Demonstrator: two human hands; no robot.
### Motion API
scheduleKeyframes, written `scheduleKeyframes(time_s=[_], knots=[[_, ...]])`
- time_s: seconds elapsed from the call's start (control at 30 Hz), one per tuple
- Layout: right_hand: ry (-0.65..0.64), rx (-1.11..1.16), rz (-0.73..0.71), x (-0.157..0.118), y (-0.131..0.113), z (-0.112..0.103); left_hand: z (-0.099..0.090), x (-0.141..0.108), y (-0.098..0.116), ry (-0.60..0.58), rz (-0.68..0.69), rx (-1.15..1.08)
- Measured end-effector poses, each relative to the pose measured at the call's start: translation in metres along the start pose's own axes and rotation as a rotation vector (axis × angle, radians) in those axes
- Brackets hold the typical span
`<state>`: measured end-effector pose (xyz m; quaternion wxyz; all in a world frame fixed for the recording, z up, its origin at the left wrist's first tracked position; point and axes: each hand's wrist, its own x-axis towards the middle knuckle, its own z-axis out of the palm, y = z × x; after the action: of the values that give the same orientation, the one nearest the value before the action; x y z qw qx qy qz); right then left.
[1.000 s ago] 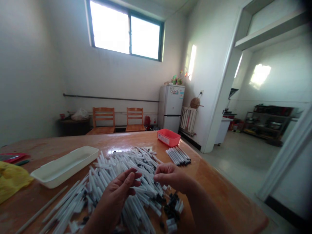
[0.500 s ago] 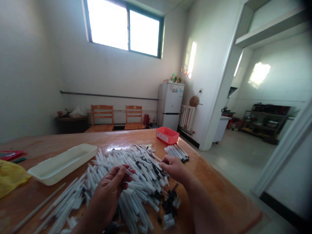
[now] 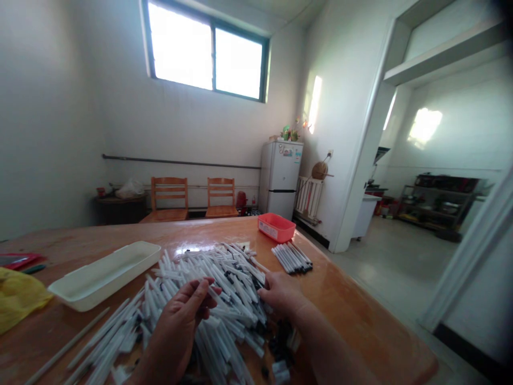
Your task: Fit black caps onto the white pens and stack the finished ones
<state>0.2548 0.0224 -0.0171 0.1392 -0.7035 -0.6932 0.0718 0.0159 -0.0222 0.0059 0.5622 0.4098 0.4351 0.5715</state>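
A large heap of whitish pen barrels point(image 3: 224, 310), several with black ends, spreads over the wooden table point(image 3: 352, 305). My left hand point(image 3: 186, 313) is over the left side of the heap, thumb and fingers pinched together, apparently on a whitish pen barrel that hardly stands out from those behind it. At the heap's right edge is my right hand point(image 3: 282, 294), its fingers closed in a pinch; what they hold is mostly hidden. Just beyond it lies a neat row of pens point(image 3: 292, 258) with black ends. Small black caps point(image 3: 276, 347) lie below my right wrist.
A pink-red plastic basket point(image 3: 276, 227) stands at the table's far edge. To the left are a long cream tray point(image 3: 106, 275), a yellow bag point(image 3: 20, 299) and a thin stick point(image 3: 68, 345). Two wooden chairs point(image 3: 170, 195) and a fridge point(image 3: 282, 176) stand beyond the table.
My right hand has lowered and turned slightly, knuckles more upward, at the heap's right edge. The left hand keeps its pinch. The whole view has shifted a little downward.
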Motion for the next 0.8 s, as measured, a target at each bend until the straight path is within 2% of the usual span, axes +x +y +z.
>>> scheduleKeyframes(time_s=[0.17,0.3,0.5,0.63,0.8], knots=[[0.021,-0.011,-0.024,-0.004,-0.004,-0.004,-0.001,0.0,0.001,0.01,0.005,0.009],[0.063,-0.017,-0.063,-0.013,-0.007,-0.015,-0.004,0.001,0.002,0.008,0.021,0.024],[0.29,0.054,-0.154,-0.029,-0.013,-0.041,-0.008,0.005,-0.003,0.006,0.049,0.097],[0.422,0.295,-0.169,-0.03,-0.011,-0.051,-0.009,0.004,-0.003,-0.005,0.091,0.178],[0.427,0.909,-0.182,-0.023,-0.003,-0.053,-0.004,-0.003,0.002,-0.072,0.072,0.323]])
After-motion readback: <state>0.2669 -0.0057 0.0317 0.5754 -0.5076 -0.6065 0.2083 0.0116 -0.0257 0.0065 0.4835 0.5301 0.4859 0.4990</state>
